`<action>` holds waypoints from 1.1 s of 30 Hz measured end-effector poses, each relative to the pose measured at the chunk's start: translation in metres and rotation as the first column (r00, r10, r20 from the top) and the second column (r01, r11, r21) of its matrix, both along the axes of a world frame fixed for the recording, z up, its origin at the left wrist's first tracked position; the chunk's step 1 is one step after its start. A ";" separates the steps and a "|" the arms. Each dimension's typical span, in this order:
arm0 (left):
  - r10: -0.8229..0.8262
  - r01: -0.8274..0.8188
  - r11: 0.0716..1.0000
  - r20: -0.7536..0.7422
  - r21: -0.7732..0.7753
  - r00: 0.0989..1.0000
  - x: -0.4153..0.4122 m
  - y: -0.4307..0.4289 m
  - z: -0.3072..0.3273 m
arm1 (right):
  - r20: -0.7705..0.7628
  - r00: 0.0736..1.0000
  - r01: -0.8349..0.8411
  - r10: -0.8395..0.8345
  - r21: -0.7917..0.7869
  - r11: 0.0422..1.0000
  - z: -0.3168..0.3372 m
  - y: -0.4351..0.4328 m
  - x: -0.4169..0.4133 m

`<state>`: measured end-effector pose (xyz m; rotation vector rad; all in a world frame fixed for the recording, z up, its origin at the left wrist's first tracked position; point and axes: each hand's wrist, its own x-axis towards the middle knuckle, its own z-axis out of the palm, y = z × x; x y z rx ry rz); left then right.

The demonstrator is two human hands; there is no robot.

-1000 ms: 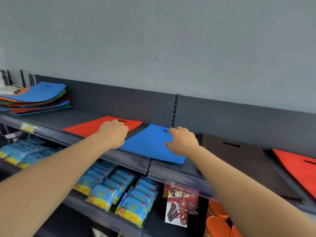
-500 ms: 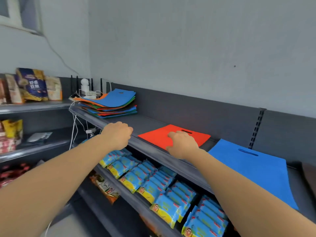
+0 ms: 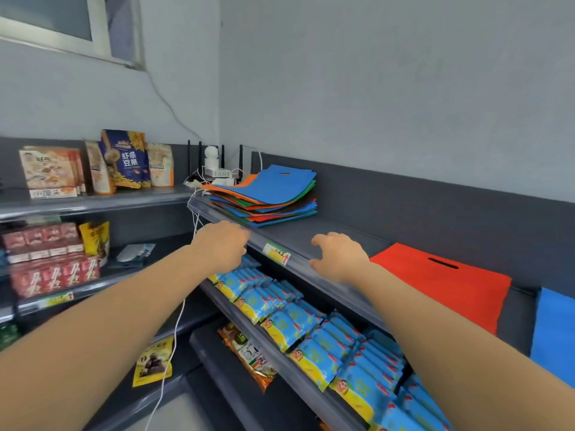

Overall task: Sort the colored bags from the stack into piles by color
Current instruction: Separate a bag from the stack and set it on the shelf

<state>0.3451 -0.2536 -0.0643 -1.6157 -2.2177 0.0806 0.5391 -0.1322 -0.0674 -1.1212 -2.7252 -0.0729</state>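
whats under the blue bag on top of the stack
Beneath the top blue bag, the stack shows edges of orange, green, red and blue bags. Their middles are covered, so the count is unclear.

A stack of colored bags sits at the left end of the shelf, with blue on top. The left hand and right hand hover at the shelf's front edge, fingers loosely bent. A red bag lies flat further right, with a blue bag just beside it.

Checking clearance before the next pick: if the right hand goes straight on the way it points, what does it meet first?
Likely the stack of colored bags, at its near edge. Only shelf surface shows between it and the right hand, though depth is unclear.
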 end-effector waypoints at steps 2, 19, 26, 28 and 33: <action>0.003 -0.003 1.000 0.001 0.023 1.000 -0.023 0.009 -0.002 | -0.001 1.000 -0.014 0.014 -0.004 1.000 0.001 0.010 -0.021; -0.001 -0.002 0.995 0.031 0.103 1.000 -0.164 0.149 0.021 | -0.183 0.973 -0.147 0.143 -0.010 0.989 0.020 0.162 -0.192; 0.011 -0.011 0.993 -0.004 0.118 1.000 -0.202 0.195 0.020 | -0.257 0.955 -0.183 0.147 -0.120 0.976 0.018 0.204 -0.244; -0.006 0.005 0.992 0.006 0.126 1.000 -0.214 0.205 0.020 | -0.243 0.959 -0.185 0.146 -0.144 0.972 0.017 0.213 -0.257; -0.037 0.031 0.992 0.041 0.120 0.998 -0.244 0.226 0.017 | -0.147 0.979 -0.175 0.143 -0.237 0.955 0.019 0.224 -0.281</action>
